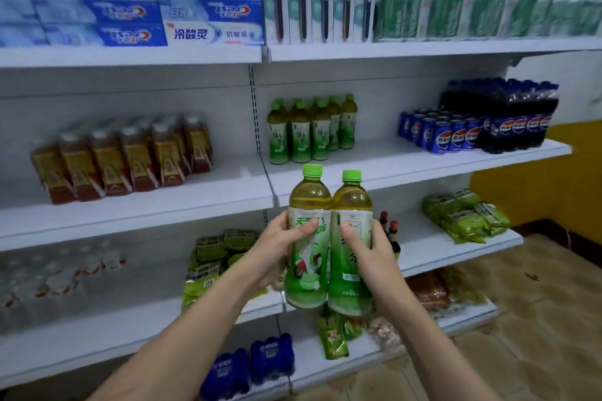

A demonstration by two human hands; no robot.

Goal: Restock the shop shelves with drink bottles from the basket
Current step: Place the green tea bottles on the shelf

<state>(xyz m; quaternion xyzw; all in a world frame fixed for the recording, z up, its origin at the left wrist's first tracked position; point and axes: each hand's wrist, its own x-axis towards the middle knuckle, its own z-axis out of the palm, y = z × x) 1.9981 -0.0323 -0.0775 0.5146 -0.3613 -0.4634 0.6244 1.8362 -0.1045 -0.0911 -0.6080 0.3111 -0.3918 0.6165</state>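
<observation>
Left hand [284, 249] grips a clear plastic green-tea bottle w/ green cap and green-white label [308, 238], and right hand [369, 249] grips a second matching green-capped tea bottle [351, 244]; the two are held side by side, touching, in front of the shelving at chest level. Both bottles stand approx. upright, long axis vertical, caps up, labels toward the camera. The row of like green-tea bottles on the white metal middle shelf [309, 132] lies up and ahead of both hands; neither hand is clearly nearer, and bare shelf [368, 166] in front of and to the right of that row looks the likely spot, so the next move calls for lifting up and fwd.
</observation>
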